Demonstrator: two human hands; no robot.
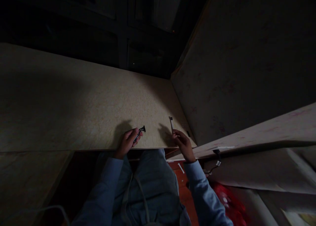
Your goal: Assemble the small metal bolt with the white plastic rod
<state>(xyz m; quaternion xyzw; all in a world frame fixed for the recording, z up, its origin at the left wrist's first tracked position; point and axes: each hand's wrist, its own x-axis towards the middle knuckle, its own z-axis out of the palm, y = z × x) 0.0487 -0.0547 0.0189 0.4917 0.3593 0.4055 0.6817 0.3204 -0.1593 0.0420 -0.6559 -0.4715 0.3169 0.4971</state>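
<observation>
At the far left, the pale speckled stone-look countertop runs wide and flat, matt and finely mottled, its near edge straight and lit brightest around the hands.

The left hand rests at that near edge, its fingers curled shut around a small black tool with a slim handle and a blocky head. The head pokes out past the fingertips and lies on or just above the surface; which of the 2 cannot be told.

Below, between the 2 blue sleeves, a grey-blue garment with pale cords hangs over a reddish floor.

The right hand sits near the counter's corner, pinching the lower end of a thin pale metal rod with a small crosswise tip. The rod stands roughly upright, tip away from the body.

Judging by this, the work looks early: the 2 parts are held well apart, not joined, and nothing else is laid out on the counter.

Further right, a dull, faintly stained wall panel rises from the corner, and a long light board slants across, with a small black wire dangling beneath. A red crumpled thing lies low in the dark.
</observation>
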